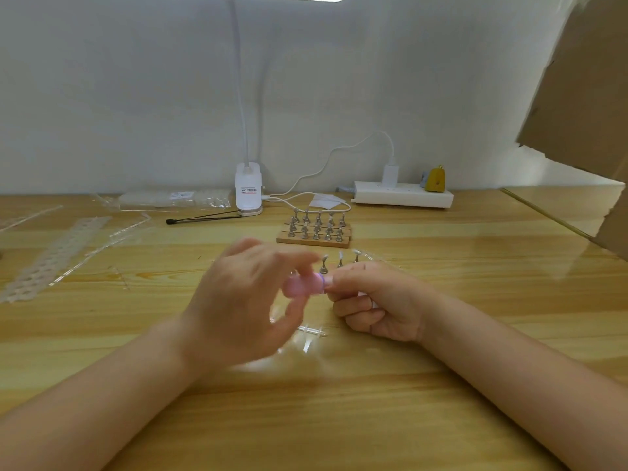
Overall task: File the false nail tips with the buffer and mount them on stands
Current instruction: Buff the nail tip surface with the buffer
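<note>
A: At frame centre, left hand [244, 300], blurred, pinching a pink buffer block [303, 285] with a purple band at its right end. Right hand [377, 300] just beside it, fingers curled into a loose fist, fingertips against the buffer's banded end.

B: Nail tip between those fingers?

A: Cannot tell; too small and hidden. Something white peeking from the fist.

B: Mounted tips?

A: Just above the right hand, three metal stands [339, 261] in a row, each topped with a clear nail tip [340, 254]. Nearly touching the knuckles, so little room there.

B: Below the hands?

A: Clear plastic sprue pieces [311, 331] between the wrists. Bare wooden table [339, 419] toward the lower edge, between the forearms.

B: Farther up?

A: Wooden base with rows of bare stands [316, 229] above centre, well apart from the hands. Behind it, clip lamp [248, 188] with white cable, slim black tool [204, 218] to its left, bagged tips [173, 200] further left.

B: Sides?

A: Long clear tip strips [54, 256] at left. White power strip [404, 197] with yellow plug at upper right against the wall. Cardboard [584, 90] overhanging the upper right corner; table seam running diagonally beneath it.
</note>
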A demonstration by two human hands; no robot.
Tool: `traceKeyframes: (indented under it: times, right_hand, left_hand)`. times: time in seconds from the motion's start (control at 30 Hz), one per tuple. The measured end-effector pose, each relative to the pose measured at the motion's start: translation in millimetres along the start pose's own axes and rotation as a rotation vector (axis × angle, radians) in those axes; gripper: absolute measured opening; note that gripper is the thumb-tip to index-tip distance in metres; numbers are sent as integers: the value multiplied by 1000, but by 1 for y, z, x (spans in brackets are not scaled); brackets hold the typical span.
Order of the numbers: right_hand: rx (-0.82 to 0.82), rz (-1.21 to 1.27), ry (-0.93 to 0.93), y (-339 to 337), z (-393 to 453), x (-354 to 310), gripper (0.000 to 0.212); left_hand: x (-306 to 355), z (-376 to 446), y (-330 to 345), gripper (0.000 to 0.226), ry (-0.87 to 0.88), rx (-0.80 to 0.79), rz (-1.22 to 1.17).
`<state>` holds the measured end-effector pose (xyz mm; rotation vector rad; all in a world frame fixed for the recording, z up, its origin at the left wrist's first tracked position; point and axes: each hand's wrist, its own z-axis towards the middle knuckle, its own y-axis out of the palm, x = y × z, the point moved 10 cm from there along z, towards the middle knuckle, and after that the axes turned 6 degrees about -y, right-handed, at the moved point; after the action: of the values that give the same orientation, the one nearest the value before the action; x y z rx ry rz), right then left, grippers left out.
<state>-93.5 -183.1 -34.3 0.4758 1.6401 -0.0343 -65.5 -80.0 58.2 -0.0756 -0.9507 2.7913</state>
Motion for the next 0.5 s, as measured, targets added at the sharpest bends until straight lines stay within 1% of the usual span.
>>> traceKeyframes:
  times: [0.03,0.07,0.1,0.17,0.2,0.23,0.27,0.33,0.37,0.4,0.47,0.5]
  right_hand:
    - [2,-6,-1,-1,0,0,16]
    - [-3,-13,0,-1,0,0,16]
    - [-13,-15,1,0,0,0,13]
    - [-37,-9,-2,5,0,-1,7]
    - [-41,-5,-4,6,0,-2,7]
    - [-36,-1,-5,6,0,-2,9]
    - [-26,1,-4,4,0,-1,12]
    - [-26,-19,4,3,-1,0,15]
    - [-33,-28,6,4,-1,0,15]
    - [-36,-26,7,4,-1,0,16]
    - [-29,-12,6,4,-1,0,21]
    - [-25,-5,7,4,-1,0,20]
  left_hand:
    - [9,-1,5,38,45,-32,-28]
    - [11,-1,8,36,53,-46,-29]
    - [5,-1,7,37,15,-36,-7]
    - [-17,1,-4,44,-116,34,52]
    - [-23,1,-9,47,-147,60,59]
    - [-20,1,-11,48,-129,77,37]
    - [-9,2,-10,45,-67,79,-6]
    - [18,1,-2,36,73,26,-63]
    - [23,0,2,33,101,6,-48]
    - [18,1,2,32,78,5,-7]
    - [-10,1,-6,38,-74,55,104]
    - [-22,1,-11,43,-141,78,140]
